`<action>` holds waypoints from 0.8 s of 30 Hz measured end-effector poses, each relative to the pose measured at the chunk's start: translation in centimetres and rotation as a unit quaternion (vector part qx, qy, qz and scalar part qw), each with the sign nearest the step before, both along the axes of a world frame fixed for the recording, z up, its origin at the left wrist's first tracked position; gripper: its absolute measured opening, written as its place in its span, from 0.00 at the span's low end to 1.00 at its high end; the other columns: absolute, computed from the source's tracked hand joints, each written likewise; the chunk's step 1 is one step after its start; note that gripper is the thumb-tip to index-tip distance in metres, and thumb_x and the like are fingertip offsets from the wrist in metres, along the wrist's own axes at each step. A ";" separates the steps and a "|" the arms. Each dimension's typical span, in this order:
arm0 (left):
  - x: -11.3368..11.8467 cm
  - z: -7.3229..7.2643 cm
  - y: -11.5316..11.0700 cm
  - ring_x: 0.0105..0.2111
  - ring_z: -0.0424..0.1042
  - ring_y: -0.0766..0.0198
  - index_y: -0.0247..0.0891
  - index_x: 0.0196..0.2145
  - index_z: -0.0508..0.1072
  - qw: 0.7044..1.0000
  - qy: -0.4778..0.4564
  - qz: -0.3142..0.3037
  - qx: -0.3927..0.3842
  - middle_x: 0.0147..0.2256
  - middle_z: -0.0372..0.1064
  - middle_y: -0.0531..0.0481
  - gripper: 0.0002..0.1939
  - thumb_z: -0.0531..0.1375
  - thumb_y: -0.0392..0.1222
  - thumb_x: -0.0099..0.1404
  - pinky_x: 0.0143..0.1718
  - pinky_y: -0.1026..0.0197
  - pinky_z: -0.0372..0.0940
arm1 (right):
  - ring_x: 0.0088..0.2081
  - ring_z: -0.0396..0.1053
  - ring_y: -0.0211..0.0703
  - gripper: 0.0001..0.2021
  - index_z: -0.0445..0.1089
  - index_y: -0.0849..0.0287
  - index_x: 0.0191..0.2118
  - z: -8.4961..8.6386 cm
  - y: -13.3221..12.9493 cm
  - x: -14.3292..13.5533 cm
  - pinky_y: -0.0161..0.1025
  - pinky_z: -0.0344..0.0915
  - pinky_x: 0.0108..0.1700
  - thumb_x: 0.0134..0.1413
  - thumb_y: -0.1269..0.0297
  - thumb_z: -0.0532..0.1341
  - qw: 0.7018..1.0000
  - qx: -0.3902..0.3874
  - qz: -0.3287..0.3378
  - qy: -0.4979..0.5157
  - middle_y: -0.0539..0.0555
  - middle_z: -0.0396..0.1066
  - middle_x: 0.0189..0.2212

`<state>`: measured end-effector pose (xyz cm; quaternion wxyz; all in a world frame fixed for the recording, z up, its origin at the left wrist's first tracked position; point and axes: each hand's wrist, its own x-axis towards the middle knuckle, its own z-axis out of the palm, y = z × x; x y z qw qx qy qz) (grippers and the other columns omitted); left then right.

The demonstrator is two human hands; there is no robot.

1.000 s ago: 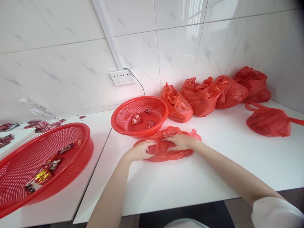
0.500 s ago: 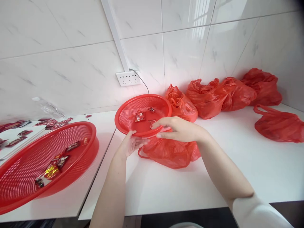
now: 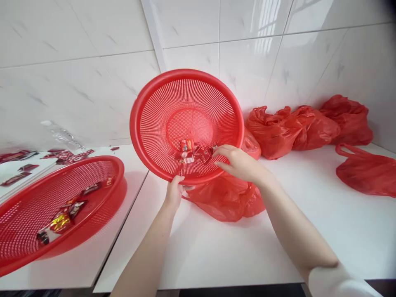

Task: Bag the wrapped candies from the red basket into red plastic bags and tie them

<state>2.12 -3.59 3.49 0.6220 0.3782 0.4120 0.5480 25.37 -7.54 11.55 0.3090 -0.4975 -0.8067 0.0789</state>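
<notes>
A round red plastic sieve basket (image 3: 188,74) is tipped up, its open side facing me. Several small wrapped snack packets (image 3: 187,156) have gathered at its low side. My left hand (image 3: 177,190) grips the near rim, thumb inside and fingers under it. At the basket's right side, my right hand (image 3: 236,163) reaches over the rim, thumb and fingers apart close to the packets. I cannot make out whether the fingertips touch one. Below the basket lies a red plastic bag (image 3: 230,200), partly hidden by the rim and my right hand.
On the left stands a larger red basket (image 3: 119,169) with several wrapped packets in it. Behind it are a clear plastic bottle (image 3: 63,136) and scattered packets. Several tied red bags (image 3: 272,132) line the tiled wall, and another bag (image 3: 368,171) lies at the right.
The red basket has been raised and tilted towards me, and its packets have slid to the low side. My left hand has closed on the rim; my right hand moved slightly right.
</notes>
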 end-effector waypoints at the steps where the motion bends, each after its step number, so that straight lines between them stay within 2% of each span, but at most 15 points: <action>1: 0.3 0.0 -0.3 0.35 0.75 0.55 0.34 0.34 0.71 1.000 -0.001 -0.007 0.001 0.32 0.73 0.48 0.16 0.61 0.40 0.45 0.28 0.58 0.74 | 0.47 0.71 0.47 0.11 0.68 0.57 0.48 -0.1 0.0 -0.2 0.43 0.67 0.48 0.62 0.63 0.56 1.000 -0.012 -0.012 -0.010 0.57 0.71 0.47; 4: 1.1 0.0 -1.2 0.37 0.76 0.50 0.33 0.38 0.71 1.000 0.001 -0.022 0.002 0.32 0.74 0.46 0.20 0.62 0.41 0.45 0.27 0.55 0.74 | 0.40 0.73 0.49 0.17 0.65 0.59 0.49 -0.6 0.2 -1.2 0.42 0.68 0.40 0.62 0.53 0.56 0.993 -0.045 -0.097 -0.055 0.59 0.73 0.41; 6: 1.6 0.0 -1.8 0.36 0.76 0.50 0.32 0.41 0.71 0.999 0.003 -0.040 0.005 0.35 0.75 0.45 0.23 0.62 0.41 0.46 0.26 0.55 0.74 | 0.42 0.73 0.54 0.23 0.64 0.62 0.50 -1.3 0.5 -2.0 0.44 0.68 0.39 0.58 0.48 0.58 0.980 -0.045 -0.160 -0.110 0.63 0.73 0.41; 8: 2.1 -0.1 -2.3 0.36 0.76 0.50 0.32 0.43 0.70 0.998 0.006 -0.061 0.003 0.37 0.75 0.44 0.24 0.62 0.41 0.46 0.26 0.54 0.75 | 0.45 0.72 0.60 0.25 0.63 0.65 0.51 -2.1 1.0 -2.6 0.48 0.67 0.43 0.55 0.50 0.62 0.966 -0.044 -0.196 -0.163 0.67 0.72 0.43; 10: 2.4 -0.2 -2.6 0.36 0.76 0.50 0.31 0.44 0.70 0.998 0.006 -0.068 -0.005 0.38 0.75 0.43 0.24 0.62 0.41 0.47 0.26 0.54 0.75 | 0.45 0.72 0.61 0.22 0.63 0.68 0.51 -2.8 1.7 -2.7 0.51 0.65 0.47 0.55 0.59 0.63 0.961 -0.061 -0.200 -0.180 0.67 0.73 0.42; 13: 2.5 -0.4 -2.5 0.36 0.76 0.50 0.32 0.44 0.69 0.998 -0.001 -0.060 -0.008 0.37 0.75 0.44 0.24 0.63 0.41 0.47 0.26 0.54 0.75 | 0.44 0.73 0.58 0.19 0.63 0.66 0.53 -3.3 2.7 -2.0 0.51 0.66 0.47 0.56 0.65 0.60 0.978 -0.081 -0.176 -0.081 0.65 0.75 0.40; 15: 2.4 -0.5 -2.2 0.35 0.76 0.51 0.32 0.43 0.69 0.999 -0.007 -0.050 0.000 0.37 0.75 0.45 0.23 0.62 0.41 0.48 0.25 0.54 0.75 | 0.47 0.73 0.53 0.19 0.63 0.61 0.55 -3.2 3.2 -1.5 0.49 0.67 0.49 0.58 0.64 0.58 0.986 -0.059 -0.135 0.081 0.61 0.75 0.44; 16: 2.3 -0.6 -2.0 0.35 0.76 0.51 0.33 0.43 0.69 0.999 -0.010 -0.045 0.004 0.37 0.74 0.45 0.22 0.62 0.41 0.48 0.25 0.55 0.74 | 0.49 0.72 0.50 0.18 0.62 0.58 0.55 -3.1 3.4 -1.4 0.48 0.67 0.50 0.59 0.63 0.57 0.976 -0.047 -0.106 0.182 0.59 0.73 0.47; 18: 2.1 -0.7 -1.7 0.36 0.75 0.52 0.33 0.42 0.69 0.999 -0.017 -0.038 0.008 0.37 0.74 0.46 0.21 0.62 0.41 0.49 0.25 0.56 0.74 | 0.50 0.71 0.45 0.18 0.60 0.52 0.56 -2.9 3.7 -1.3 0.45 0.68 0.51 0.61 0.62 0.55 0.920 -0.052 -0.046 0.386 0.54 0.71 0.51; 20: 1.9 -0.8 -1.4 0.36 0.75 0.53 0.34 0.42 0.70 0.999 -0.026 -0.034 0.009 0.37 0.74 0.46 0.21 0.61 0.40 0.49 0.25 0.58 0.74 | 0.46 0.73 0.43 0.18 0.59 0.48 0.55 -2.8 3.9 -1.4 0.45 0.72 0.47 0.60 0.60 0.56 0.835 -0.096 -0.002 0.542 0.51 0.71 0.50; 22: 1.9 -0.9 -1.2 0.35 0.75 0.54 0.33 0.41 0.70 0.999 -0.031 -0.037 0.005 0.37 0.75 0.46 0.19 0.61 0.40 0.49 0.25 0.59 0.73 | 0.43 0.75 0.42 0.16 0.61 0.46 0.51 -2.8 4.1 -1.5 0.45 0.74 0.44 0.57 0.60 0.59 0.754 -0.148 0.018 0.639 0.48 0.72 0.46; 24: 2.0 -0.9 -1.2 0.34 0.75 0.56 0.33 0.40 0.71 0.999 -0.032 -0.043 -0.005 0.36 0.75 0.46 0.18 0.61 0.40 0.49 0.25 0.59 0.73 | 0.41 0.75 0.42 0.11 0.65 0.50 0.45 -2.9 4.3 -1.5 0.44 0.75 0.43 0.55 0.60 0.62 0.697 -0.185 0.026 0.692 0.48 0.73 0.41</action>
